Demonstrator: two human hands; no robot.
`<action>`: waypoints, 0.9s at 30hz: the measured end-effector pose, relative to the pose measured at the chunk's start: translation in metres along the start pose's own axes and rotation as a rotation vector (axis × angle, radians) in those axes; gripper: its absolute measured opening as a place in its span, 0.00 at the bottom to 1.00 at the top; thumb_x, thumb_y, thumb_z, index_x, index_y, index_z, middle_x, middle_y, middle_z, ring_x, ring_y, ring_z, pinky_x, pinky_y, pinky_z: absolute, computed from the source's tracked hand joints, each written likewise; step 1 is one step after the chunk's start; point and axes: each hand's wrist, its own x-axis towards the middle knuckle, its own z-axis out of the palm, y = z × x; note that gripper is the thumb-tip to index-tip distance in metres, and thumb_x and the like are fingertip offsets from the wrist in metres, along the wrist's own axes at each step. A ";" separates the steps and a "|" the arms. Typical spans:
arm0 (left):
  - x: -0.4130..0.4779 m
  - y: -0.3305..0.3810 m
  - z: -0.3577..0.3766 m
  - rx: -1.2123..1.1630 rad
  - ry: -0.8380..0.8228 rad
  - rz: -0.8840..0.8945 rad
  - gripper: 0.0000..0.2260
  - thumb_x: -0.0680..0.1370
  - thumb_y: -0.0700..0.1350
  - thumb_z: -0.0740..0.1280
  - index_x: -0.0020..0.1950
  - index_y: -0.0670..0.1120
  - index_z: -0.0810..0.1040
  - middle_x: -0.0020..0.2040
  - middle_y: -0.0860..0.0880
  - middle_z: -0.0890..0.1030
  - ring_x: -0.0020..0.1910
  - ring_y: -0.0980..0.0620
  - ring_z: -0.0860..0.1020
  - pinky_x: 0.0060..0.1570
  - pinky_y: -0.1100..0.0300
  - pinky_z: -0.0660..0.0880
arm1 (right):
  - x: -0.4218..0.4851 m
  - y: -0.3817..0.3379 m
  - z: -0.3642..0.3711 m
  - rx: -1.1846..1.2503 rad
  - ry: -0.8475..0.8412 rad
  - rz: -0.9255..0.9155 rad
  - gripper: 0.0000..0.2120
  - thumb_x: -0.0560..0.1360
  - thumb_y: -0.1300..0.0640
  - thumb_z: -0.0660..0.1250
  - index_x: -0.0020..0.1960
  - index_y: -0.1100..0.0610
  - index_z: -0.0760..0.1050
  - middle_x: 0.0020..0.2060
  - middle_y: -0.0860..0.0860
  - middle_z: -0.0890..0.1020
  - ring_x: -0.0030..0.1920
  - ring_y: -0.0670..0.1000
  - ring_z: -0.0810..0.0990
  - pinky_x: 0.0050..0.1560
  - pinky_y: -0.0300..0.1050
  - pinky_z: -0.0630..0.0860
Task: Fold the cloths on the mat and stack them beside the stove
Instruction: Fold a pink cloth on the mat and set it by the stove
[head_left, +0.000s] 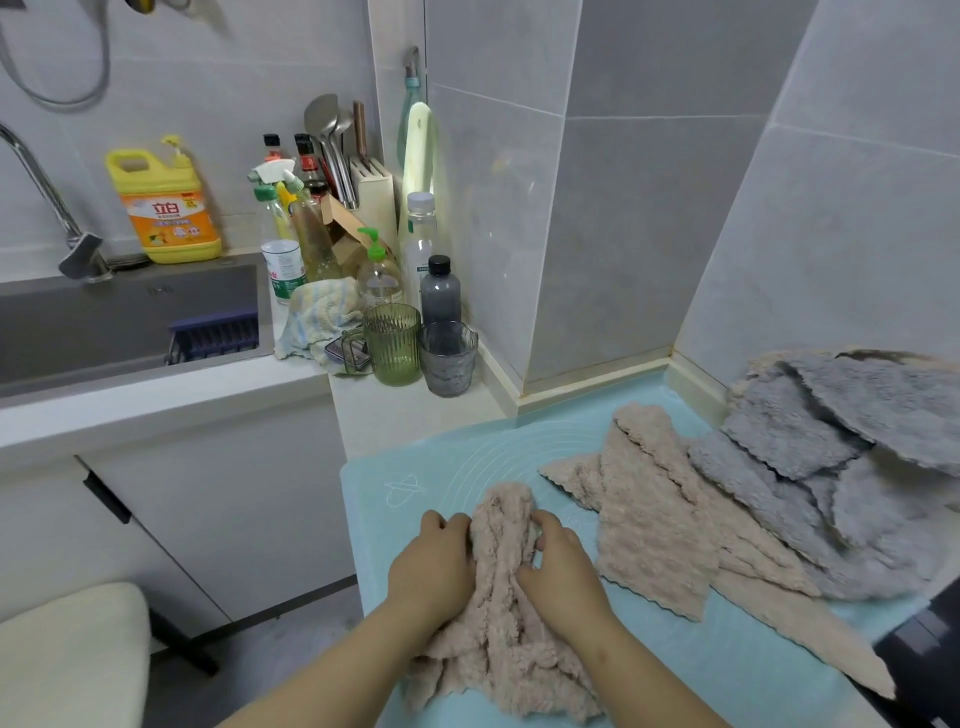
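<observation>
Hands (435, 564) (563, 569) (2) on 1 pink cloth (506, 631)

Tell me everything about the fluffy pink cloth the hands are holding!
The fluffy pinkish-beige cloth looks like soft, shaggy microfibre. It is crumpled into a long, wrinkly bunch and is not folded yet. It lies on the pale blue rubbery mat, with its far end humped up and its near end spread loose toward the person. The left hand grips its left side and the right hand grips its right side, with fingers curled into the folds.
</observation>
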 end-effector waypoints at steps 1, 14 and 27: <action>-0.003 0.002 0.003 0.058 0.011 0.013 0.13 0.81 0.49 0.53 0.62 0.46 0.67 0.58 0.45 0.67 0.41 0.47 0.67 0.40 0.58 0.65 | 0.000 -0.001 0.001 -0.023 0.002 -0.006 0.24 0.76 0.58 0.61 0.71 0.50 0.60 0.59 0.52 0.72 0.58 0.51 0.73 0.55 0.45 0.73; 0.002 -0.003 -0.020 -0.934 -0.136 -0.056 0.02 0.78 0.41 0.62 0.47 0.47 0.71 0.36 0.47 0.75 0.32 0.53 0.71 0.34 0.61 0.69 | 0.004 -0.013 -0.005 0.106 0.056 -0.077 0.18 0.73 0.60 0.62 0.61 0.47 0.68 0.49 0.49 0.76 0.47 0.49 0.76 0.48 0.48 0.75; 0.023 -0.041 -0.057 -0.014 0.585 -0.001 0.11 0.75 0.40 0.64 0.54 0.50 0.78 0.65 0.44 0.69 0.63 0.40 0.68 0.57 0.48 0.70 | 0.013 -0.011 -0.035 -0.043 0.263 0.002 0.24 0.78 0.63 0.54 0.72 0.52 0.57 0.65 0.55 0.63 0.51 0.53 0.72 0.50 0.47 0.72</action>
